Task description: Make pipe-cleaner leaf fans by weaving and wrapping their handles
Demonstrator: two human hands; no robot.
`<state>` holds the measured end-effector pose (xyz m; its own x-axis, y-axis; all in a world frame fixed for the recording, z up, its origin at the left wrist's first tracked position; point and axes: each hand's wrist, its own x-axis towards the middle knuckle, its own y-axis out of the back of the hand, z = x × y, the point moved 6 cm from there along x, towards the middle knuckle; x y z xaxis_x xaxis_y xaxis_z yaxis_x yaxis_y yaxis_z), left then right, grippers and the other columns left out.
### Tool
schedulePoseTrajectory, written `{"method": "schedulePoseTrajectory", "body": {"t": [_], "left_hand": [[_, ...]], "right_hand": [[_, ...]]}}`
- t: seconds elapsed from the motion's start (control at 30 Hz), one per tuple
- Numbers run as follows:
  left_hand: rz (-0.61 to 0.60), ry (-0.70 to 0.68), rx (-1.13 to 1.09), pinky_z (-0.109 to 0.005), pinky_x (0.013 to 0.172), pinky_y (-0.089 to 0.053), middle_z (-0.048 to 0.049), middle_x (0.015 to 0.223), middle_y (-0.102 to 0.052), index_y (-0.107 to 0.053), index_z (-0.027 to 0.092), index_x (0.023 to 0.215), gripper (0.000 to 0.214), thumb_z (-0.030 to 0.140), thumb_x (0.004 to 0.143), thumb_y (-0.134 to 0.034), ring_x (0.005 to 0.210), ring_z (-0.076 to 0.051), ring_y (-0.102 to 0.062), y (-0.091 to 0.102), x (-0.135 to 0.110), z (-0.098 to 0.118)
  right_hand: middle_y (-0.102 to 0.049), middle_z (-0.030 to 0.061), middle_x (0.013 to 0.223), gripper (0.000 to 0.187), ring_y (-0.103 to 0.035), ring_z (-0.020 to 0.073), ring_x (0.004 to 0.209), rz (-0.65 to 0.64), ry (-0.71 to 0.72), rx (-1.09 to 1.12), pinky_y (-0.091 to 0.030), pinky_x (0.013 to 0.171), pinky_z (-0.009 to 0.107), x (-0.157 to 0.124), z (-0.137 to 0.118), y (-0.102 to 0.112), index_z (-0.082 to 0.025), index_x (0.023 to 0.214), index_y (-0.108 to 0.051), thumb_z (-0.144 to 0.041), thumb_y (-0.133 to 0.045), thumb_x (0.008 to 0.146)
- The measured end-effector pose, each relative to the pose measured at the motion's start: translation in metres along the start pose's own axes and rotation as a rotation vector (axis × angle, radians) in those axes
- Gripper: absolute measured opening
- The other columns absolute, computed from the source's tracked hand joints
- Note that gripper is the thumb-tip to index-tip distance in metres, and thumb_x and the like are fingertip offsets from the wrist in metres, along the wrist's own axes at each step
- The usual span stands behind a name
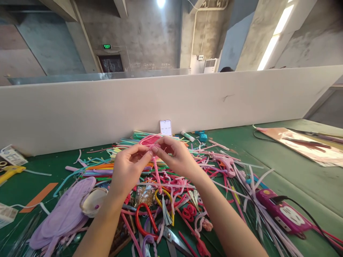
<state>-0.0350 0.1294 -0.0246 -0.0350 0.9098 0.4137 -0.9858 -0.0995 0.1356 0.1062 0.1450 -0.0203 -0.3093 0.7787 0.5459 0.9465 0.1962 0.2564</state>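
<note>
My left hand (130,162) and my right hand (175,155) meet above the pile, with thumbs and fingertips pinched on a pink pipe-cleaner piece (157,175). Its twisted pink stem hangs down between the hands. Fingers hide the upper end, so its shape there cannot be made out. Below lie red-handled scissors (146,221), a yellow-handled tool (164,200) and a coiled red pipe cleaner (189,212). Bundles of coloured pipe cleaners (103,170) spread behind and beside the hands.
A phone (165,127) showing a timer leans against the white partition (107,114). A lilac fuzzy bundle (64,210) and a round pale container (93,202) lie left. On the right are a pink glue gun (226,165), a magenta power strip (284,212) with a cable, and a flat packet (300,144).
</note>
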Motion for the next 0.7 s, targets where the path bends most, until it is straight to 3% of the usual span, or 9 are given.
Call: {"method": "schedulePoseTrajectory", "body": {"t": [0.13,0.37,0.5,0.7], "left_hand": [[0.107,-0.062,-0.070,-0.022,0.064,-0.052,0.0003,0.071,-0.071,-0.074,0.020,0.074,0.009,0.029,0.075,-0.076,0.068,-0.014,-0.063,0.000,-0.005,0.002],[0.260,-0.176,-0.033,-0.021,0.060,-0.048,0.0018,0.071,-0.068,-0.072,0.021,0.076,0.009,0.029,0.079,-0.074,0.065,-0.012,-0.058,-0.005,-0.016,0.007],[0.205,-0.104,-0.120,-0.023,0.064,-0.052,0.0004,0.074,-0.070,-0.074,0.020,0.079,0.010,0.031,0.078,-0.076,0.068,-0.013,-0.062,-0.008,-0.012,0.001],[0.209,-0.043,-0.286,-0.022,0.069,-0.054,0.0017,0.070,-0.068,-0.074,0.021,0.079,0.010,0.030,0.077,-0.078,0.072,-0.013,-0.065,-0.006,-0.005,-0.008]], "right_hand": [[-0.060,0.0007,0.075,0.021,-0.054,0.0125,0.068,0.134,0.013,0.174,-0.045,0.062,0.027,0.000,-0.004,-0.007,-0.020,0.081,-0.057,-0.040,-0.058,0.089],[-0.049,-0.0035,0.070,0.028,-0.042,0.0086,0.057,0.278,-0.219,0.713,-0.038,0.052,0.023,-0.007,0.009,-0.031,-0.021,0.078,-0.055,-0.046,-0.068,0.080],[-0.051,-0.0043,0.069,0.030,-0.041,0.0068,0.054,0.298,-0.193,0.689,-0.038,0.048,0.021,-0.006,0.011,-0.024,-0.020,0.075,-0.056,-0.046,-0.071,0.079],[-0.059,-0.0018,0.069,0.033,-0.054,0.0094,0.060,0.129,-0.204,0.588,-0.045,0.051,0.021,0.002,0.012,-0.016,-0.019,0.081,-0.064,-0.052,-0.068,0.081]]}}
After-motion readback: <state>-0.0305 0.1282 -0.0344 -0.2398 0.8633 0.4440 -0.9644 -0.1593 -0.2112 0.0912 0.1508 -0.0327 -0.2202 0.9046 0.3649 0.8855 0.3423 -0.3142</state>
